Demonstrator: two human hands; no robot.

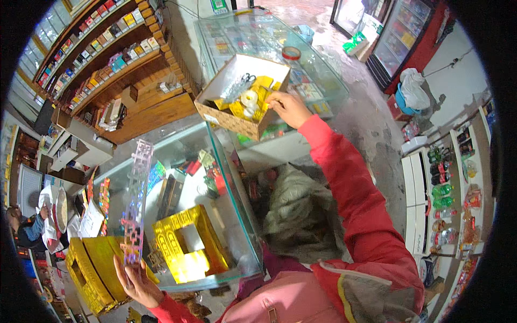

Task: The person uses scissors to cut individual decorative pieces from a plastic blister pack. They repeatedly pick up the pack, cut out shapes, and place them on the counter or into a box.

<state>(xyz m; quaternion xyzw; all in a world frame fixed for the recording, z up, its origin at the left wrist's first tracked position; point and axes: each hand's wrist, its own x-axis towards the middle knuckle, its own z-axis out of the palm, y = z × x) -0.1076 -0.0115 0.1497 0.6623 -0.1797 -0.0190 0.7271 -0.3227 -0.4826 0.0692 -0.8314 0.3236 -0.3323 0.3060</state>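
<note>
My left hand (139, 282) grips the lower end of a long clear plastic strip (137, 202) with a lattice pattern, which stands up over the glass counter. Beside that hand sits a gold box (95, 270) with a cut-out in its side. A gold frame-shaped box (194, 246) with a square opening lies on the glass. My right hand (291, 109) reaches to the right side of an open cardboard box (230, 121). Its fingertips are pinched beside yellow pieces (262, 93); whether they hold one is unclear. Scissors (247, 77) and white rolls (249, 99) lie inside.
A roll of tape (291, 53) rests on the far glass counter (258, 28). A large grey-green plastic sack (299, 206) stands below, near my body. Shelves of small packs (109, 64) line the left wall. Another person's arm (34, 228) shows at far left; bottles (442, 189) stand at right.
</note>
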